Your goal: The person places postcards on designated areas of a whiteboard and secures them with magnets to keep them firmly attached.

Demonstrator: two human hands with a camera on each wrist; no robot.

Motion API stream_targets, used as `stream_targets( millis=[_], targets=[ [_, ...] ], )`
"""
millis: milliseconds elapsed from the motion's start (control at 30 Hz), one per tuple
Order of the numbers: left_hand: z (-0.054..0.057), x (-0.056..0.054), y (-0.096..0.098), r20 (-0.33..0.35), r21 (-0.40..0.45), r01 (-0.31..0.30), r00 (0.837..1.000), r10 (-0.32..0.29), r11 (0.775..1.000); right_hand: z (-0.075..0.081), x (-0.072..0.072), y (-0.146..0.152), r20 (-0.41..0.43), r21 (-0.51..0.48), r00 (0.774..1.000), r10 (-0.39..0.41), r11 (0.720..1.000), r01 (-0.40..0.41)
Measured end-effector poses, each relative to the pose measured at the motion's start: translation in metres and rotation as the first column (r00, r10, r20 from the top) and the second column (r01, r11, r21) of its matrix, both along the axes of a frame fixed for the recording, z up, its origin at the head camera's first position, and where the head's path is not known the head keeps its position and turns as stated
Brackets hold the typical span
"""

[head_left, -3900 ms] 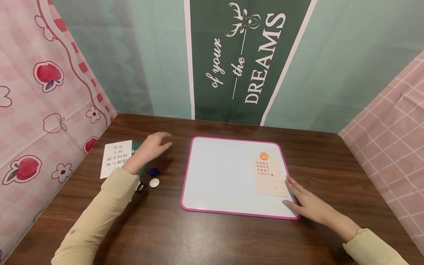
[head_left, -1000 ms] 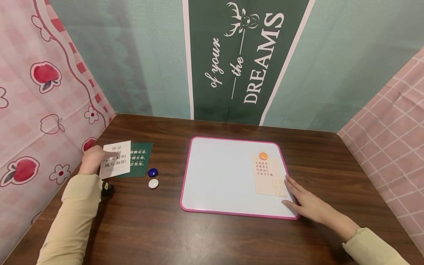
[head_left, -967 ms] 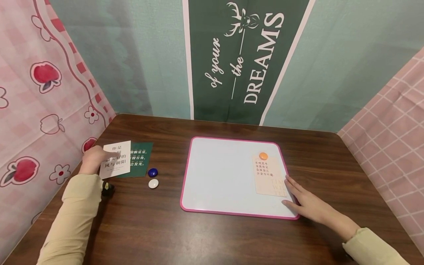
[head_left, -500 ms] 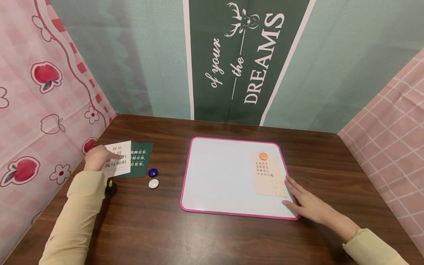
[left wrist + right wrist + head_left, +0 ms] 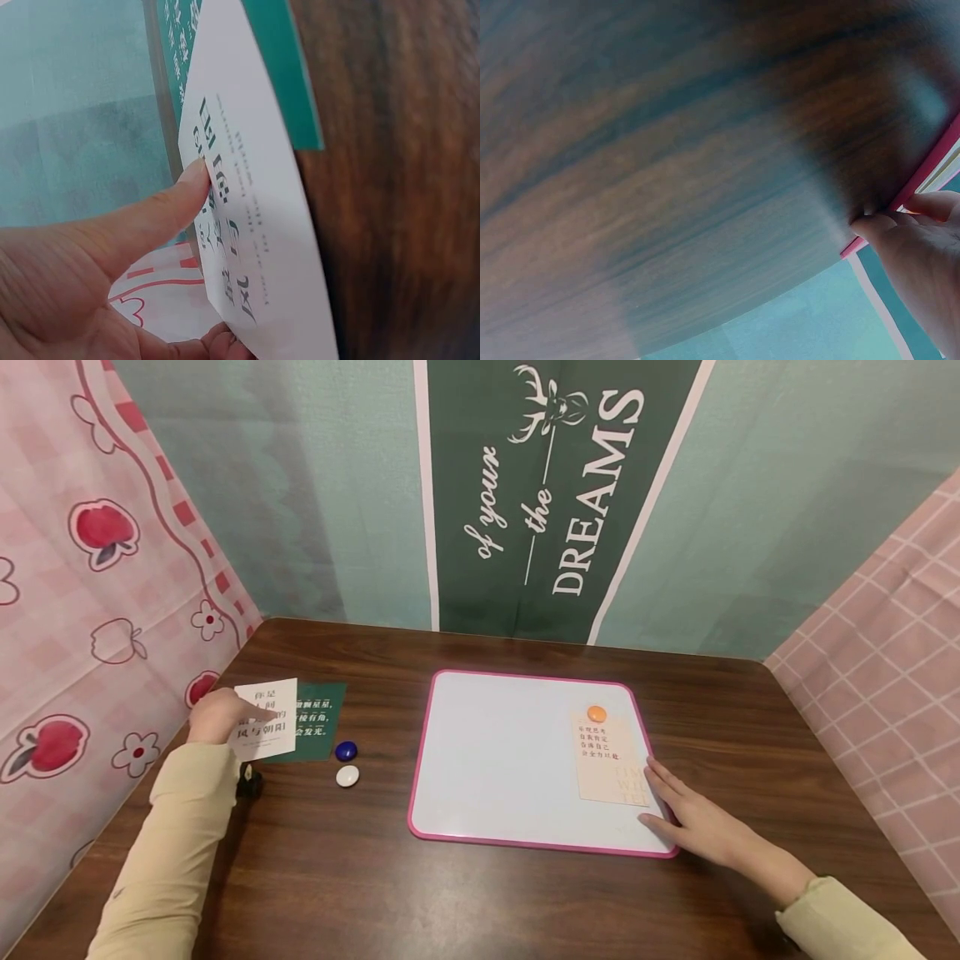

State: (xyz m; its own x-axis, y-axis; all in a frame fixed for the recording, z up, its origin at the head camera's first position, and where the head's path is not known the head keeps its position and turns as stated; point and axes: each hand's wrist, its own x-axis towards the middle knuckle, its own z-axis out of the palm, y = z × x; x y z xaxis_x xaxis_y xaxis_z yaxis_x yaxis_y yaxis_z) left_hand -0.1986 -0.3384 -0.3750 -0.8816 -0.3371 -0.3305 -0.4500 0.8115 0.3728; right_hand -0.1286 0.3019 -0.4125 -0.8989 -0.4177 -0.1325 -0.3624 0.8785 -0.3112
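My left hand (image 5: 217, 714) is at the left side of a white card (image 5: 270, 739) with dark Chinese print. In the left wrist view the thumb lies across the face of the white card (image 5: 277, 247) and the fingers are curled at its edge, pinching it. Partly under it lies a green card (image 5: 321, 727). My right hand (image 5: 701, 822) rests on the right edge of a pink-framed whiteboard (image 5: 495, 760), fingers extended along the frame and thumb over the surface. On the board, an orange round magnet (image 5: 596, 714) sits at the top of a cream card (image 5: 611, 768).
A blue round magnet (image 5: 346, 751) and a white round magnet (image 5: 347, 776) lie on the brown wooden table (image 5: 360, 877), between the cards and the whiteboard. Patterned curtains (image 5: 97, 635) hang on the left, with green cloth (image 5: 337, 493) behind and pink checked cloth on the right.
My left hand has gone left from above the table to the white card, uncovering the green card, then shifted slightly. The right hand stays at the whiteboard's edge.
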Motion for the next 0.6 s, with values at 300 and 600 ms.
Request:
stream_targets(
  millis=[300, 600],
  targets=[
    [-0.0013, 0.0023, -0.0020, -0.067, 0.090, -0.063, 0.995, 0.069, 0.994, -0.0005, 0.0001, 0.0001, -0.002, -0.003, 1.000, 0.003, 1.000, -0.003],
    [0.0025, 0.0031, -0.0076, -0.139, 0.059, -0.107, 0.984, 0.115, 0.992, -0.0006, 0.0002, 0.0003, 0.007, -0.008, 1.000, 0.001, 1.000, -0.001]
  ],
)
